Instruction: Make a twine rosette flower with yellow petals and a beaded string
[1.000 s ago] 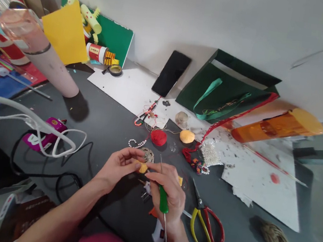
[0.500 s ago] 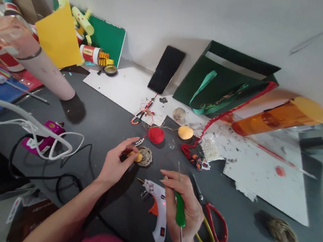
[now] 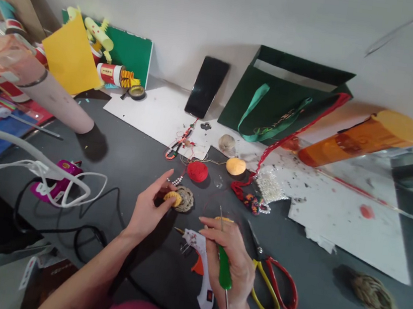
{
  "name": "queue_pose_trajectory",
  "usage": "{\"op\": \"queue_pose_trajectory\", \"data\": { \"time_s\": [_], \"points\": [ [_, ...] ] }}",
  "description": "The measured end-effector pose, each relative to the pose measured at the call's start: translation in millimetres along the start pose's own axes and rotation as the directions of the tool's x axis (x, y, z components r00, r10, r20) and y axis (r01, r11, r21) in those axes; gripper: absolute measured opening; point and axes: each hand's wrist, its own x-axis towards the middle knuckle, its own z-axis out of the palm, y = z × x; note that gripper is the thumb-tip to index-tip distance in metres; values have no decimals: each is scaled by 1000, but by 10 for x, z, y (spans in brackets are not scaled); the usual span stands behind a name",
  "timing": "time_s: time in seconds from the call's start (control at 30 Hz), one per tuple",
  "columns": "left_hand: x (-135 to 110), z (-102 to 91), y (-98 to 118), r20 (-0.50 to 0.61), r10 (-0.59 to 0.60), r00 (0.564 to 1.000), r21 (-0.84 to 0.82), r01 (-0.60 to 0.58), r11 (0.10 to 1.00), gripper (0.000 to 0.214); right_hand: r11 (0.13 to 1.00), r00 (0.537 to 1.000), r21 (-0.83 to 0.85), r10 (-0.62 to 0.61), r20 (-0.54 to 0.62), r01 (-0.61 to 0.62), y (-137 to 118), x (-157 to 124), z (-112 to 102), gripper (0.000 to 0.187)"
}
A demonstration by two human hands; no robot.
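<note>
Left hand point(image 3: 148, 208): thumb and fingers pinched together on a small yellow crocheted piece point(image 3: 172, 198), which sits at the fingertips and overlaps the near-side left edge of a grey-brown coiled disc point(image 3: 187, 200); whether the piece bears on the disc or is held just above it cannot be told. Right hand point(image 3: 229, 259): fingers wrapped around a green-handled hook tool point(image 3: 225, 268), its thin metal shaft pointing up and away past the fingertips. Between the two grips and nearer the body lies a white glue gun point(image 3: 203, 270), nozzle toward the left hand. Just right of the right grip, scissors point(image 3: 265, 284) with one yellow and one red handle. Beyond the left grip, a string of white beads point(image 3: 177, 181) near its fingertips, then a red ball point(image 3: 197, 171); farther right, a yellow ball point(image 3: 236, 166).
</note>
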Motion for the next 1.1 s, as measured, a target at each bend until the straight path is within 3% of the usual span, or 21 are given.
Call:
{"op": "queue_pose_trajectory", "data": {
  "time_s": [0.1, 0.27, 0.53, 0.83, 0.97, 1.1],
  "points": [
    [-2, -4, -5, 0, -1, 1000, -24, 1, 1000, 62, 998, 996, -12, -57, 61, 58, -4, 27, 7, 26],
    [-6, -13, 6, -5, -5, 1000, -58, 5, 998, 61, 982, 950, -88, -139, 280, 169, 12, 144, 69, 39],
    [-11, -58, 2, 12, 8, 1000, -75, -8, 997, 57, 929, 887, -189, -220, 406, 317, 97, 224, 224, 36],
    [-9, -68, -24, 63, 16, 998, -107, -9, 994, 56, 922, 894, -212, -225, 388, 324, 51, 218, 262, 41],
    [-1, -75, -51, -6, 53, 999, -80, -54, 995, 52, 919, 890, -219, -222, 398, 327, 74, 208, 303, 41],
    [-11, -93, -69, -92, 8, 996, -3, -9, 1000, 45, 924, 889, -208, -220, 402, 322, 90, 192, 312, 43]
  ]
}}
